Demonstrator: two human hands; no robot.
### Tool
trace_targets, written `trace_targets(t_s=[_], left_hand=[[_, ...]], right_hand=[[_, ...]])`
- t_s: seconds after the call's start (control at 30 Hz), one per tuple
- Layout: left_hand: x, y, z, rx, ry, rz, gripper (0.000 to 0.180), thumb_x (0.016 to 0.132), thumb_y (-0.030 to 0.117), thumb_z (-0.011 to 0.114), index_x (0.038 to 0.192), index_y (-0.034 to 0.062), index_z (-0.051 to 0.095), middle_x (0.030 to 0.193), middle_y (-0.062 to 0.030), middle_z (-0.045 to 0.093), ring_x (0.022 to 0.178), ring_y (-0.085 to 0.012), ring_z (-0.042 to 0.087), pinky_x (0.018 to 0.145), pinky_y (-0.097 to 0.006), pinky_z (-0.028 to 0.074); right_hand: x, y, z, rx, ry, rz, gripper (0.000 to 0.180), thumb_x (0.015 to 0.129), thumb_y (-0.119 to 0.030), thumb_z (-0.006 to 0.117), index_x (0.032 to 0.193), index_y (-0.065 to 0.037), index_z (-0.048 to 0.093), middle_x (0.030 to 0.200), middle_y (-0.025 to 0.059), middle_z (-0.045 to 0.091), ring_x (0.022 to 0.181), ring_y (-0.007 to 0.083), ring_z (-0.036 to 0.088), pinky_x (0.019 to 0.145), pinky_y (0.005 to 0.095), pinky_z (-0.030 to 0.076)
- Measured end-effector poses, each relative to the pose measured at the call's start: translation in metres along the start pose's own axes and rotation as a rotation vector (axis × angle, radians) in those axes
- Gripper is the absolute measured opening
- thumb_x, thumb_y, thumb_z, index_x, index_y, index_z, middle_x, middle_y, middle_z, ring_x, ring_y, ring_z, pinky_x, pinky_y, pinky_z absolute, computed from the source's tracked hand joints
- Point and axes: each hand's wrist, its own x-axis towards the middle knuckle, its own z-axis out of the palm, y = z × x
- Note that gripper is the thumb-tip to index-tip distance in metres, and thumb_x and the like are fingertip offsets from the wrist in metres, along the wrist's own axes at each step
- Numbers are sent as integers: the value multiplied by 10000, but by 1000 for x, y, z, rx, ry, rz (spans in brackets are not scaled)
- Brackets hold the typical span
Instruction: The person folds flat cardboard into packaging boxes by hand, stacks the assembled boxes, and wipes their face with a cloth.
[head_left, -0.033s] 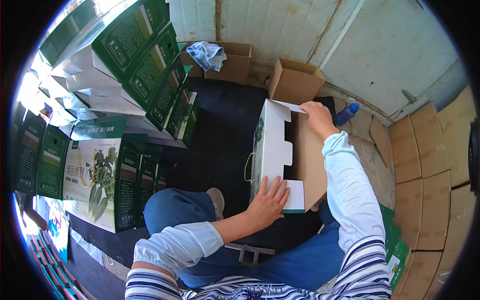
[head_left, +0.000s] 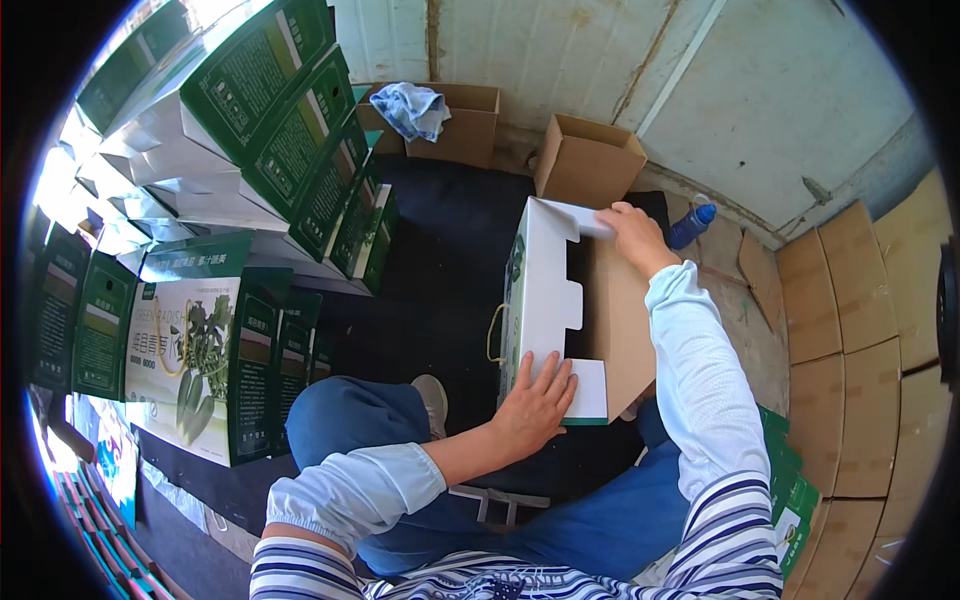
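In front of me a partly folded carton (head_left: 545, 285) lies on its side. It is white and green outside, brown inside, with its notched white flap and open side facing up. A yellow cord handle (head_left: 494, 333) sticks out from its left face. My left hand (head_left: 532, 402) rests flat, fingers spread, on the near end by a small white end flap (head_left: 588, 392). At the far end, my right hand (head_left: 638, 240) is closed over the edge of another white flap (head_left: 575, 217). Its thumb is hidden.
Green and white printed cartons (head_left: 262, 110) are stacked at left, with a standing one (head_left: 190, 350) below. Two brown boxes (head_left: 590, 160) stand at the back wall, a blue cloth (head_left: 410, 110) over one. A blue bottle (head_left: 692, 227) lies beyond my right hand; brown cartons (head_left: 842, 350) line the right.
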Motion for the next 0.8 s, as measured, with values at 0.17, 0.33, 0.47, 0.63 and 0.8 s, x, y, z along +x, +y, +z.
trace_targets(t_s=[0.17, 0.33, 0.47, 0.63, 0.8], left_hand=[[-1, 6, 4, -9, 8, 9, 722, 732, 413, 644, 1267, -11, 406, 1316, -177, 386, 1268, -335, 298, 1015, -554, 208], [9, 15, -12, -169, 68, 84, 713, 715, 473, 637, 1176, -43, 467, 1284, -218, 400, 1226, -328, 343, 1007, -499, 244], [15, 30, -12, -143, 45, 99, 699, 725, 539, 592, 1095, -49, 513, 1216, -224, 442, 1129, -310, 409, 931, -437, 320], [22, 50, -16, -161, 44, 80, 426, 708, 393, 599, 874, 2, 564, 917, -137, 493, 865, -245, 468, 717, -368, 374], [15, 24, -25, -149, 110, 55, 211, 708, 183, 555, 844, 24, 574, 834, -102, 517, 814, -246, 510, 678, -372, 401]], right_hand=[[-7, -15, -13, -175, -334, 76, 296, 827, -120, 521, 1107, -79, 606, 1185, 172, 514, 1089, 308, 521, 865, 399, 453], [-15, -15, -29, -346, -348, 372, 273, 803, -109, 531, 1044, -47, 641, 1139, 197, 549, 993, 302, 591, 772, 370, 509], [-23, -19, -41, -334, -379, 355, 245, 773, -123, 554, 980, -63, 671, 1022, 166, 628, 968, 289, 606, 775, 347, 507], [-50, -1, -52, -232, -367, 464, 264, 769, -137, 527, 971, -37, 664, 1001, 191, 627, 962, 303, 606, 783, 370, 497], [-103, 44, -58, -48, -276, 541, 313, 738, -182, 495, 892, 48, 639, 954, 259, 598, 959, 391, 567, 833, 427, 447]])
